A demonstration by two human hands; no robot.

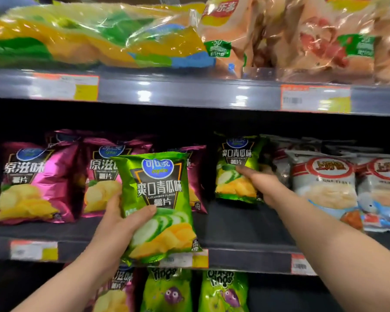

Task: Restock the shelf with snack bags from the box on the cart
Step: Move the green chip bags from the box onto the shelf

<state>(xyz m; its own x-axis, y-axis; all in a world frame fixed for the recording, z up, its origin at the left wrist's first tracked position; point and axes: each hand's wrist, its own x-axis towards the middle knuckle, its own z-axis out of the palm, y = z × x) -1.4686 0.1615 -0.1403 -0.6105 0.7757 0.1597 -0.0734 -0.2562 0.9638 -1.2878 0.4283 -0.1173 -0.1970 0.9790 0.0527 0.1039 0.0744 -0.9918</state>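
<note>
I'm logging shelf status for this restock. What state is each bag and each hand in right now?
left hand, grips near green bag
near green bag, sealed, upright, off the shelf
right hand, grips far green bag
far green bag, sealed, upright inside middle shelf
pink bags, sealed, standing on middle shelf
white shrimp bags, sealed, standing

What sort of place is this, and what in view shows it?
Probably a supermarket snack aisle: tiered shelves with price labels along their edges, rows of pink bags facing outward. The left hand holds a green bag, the right hand a second green bag.
</note>
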